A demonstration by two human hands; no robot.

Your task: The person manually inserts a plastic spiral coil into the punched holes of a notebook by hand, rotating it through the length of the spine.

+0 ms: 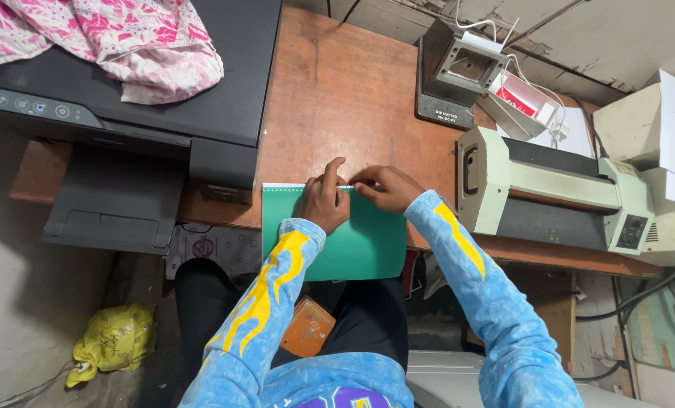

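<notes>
Left hand (pixel 325 200) and right hand (pixel 383 188), fingertips together
</notes>
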